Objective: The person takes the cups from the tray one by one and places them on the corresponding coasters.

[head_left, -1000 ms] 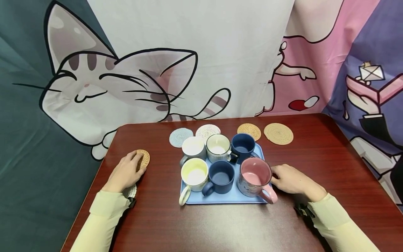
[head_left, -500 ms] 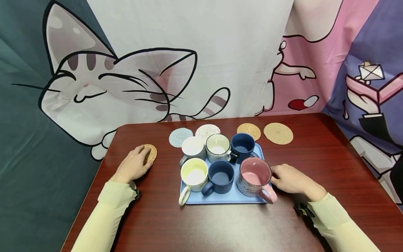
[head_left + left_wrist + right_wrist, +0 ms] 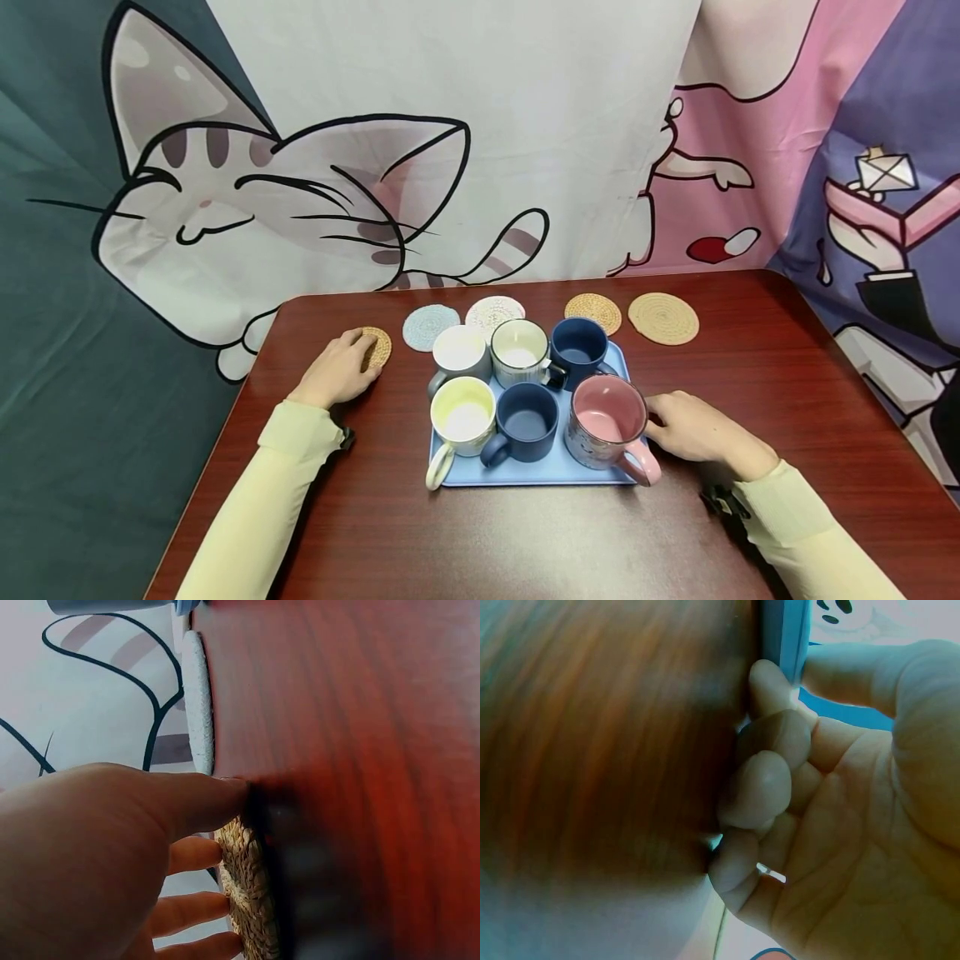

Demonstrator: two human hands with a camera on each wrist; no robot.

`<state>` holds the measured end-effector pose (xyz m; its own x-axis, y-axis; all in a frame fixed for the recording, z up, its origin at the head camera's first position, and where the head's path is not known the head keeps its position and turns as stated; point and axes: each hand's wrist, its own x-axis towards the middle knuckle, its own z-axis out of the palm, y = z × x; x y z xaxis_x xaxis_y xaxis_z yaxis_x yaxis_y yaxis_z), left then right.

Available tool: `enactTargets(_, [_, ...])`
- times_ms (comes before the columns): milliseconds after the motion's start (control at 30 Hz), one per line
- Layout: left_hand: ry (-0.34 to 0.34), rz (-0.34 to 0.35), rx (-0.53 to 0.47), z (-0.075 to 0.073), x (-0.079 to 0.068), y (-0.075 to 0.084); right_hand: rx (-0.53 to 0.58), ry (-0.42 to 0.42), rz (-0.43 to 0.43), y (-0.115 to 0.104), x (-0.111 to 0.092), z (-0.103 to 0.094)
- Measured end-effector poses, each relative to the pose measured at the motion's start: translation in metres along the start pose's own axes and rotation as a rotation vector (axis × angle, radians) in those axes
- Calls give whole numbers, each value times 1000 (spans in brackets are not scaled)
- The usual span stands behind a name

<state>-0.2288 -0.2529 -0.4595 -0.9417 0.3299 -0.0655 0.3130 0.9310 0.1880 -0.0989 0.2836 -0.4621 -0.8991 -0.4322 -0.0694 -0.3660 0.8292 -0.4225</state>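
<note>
In the head view my left hand (image 3: 339, 371) holds a round woven straw coaster (image 3: 379, 346) at the table's left side. Seen from the left wrist, the thumb lies at one edge of the coaster (image 3: 244, 889) and the other fingertips meet its far edge. My right hand (image 3: 693, 425) pinches the right rim of the blue tray (image 3: 555, 473), thumb on top, other fingers curled below in the right wrist view. On the tray stand several mugs: the pink mug (image 3: 606, 417), the yellow-lined mug (image 3: 462, 412), the blue mug (image 3: 527, 421) and others behind.
Along the back of the table lie a pale blue coaster (image 3: 430, 327), a white coaster (image 3: 495, 312), a small straw coaster (image 3: 594, 312) and a larger tan coaster (image 3: 663, 318). A printed cat curtain (image 3: 300, 192) hangs behind the table's rear edge.
My left hand has moved right and away from me with the straw coaster. A white coaster seen beside the left cuff earlier is now out of sight. The right hand and tray stay put.
</note>
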Motion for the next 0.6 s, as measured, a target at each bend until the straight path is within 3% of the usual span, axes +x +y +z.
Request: enactTargets(600, [-47,-42,5,-2,29,0,-2,3,1,0,-1,-1])
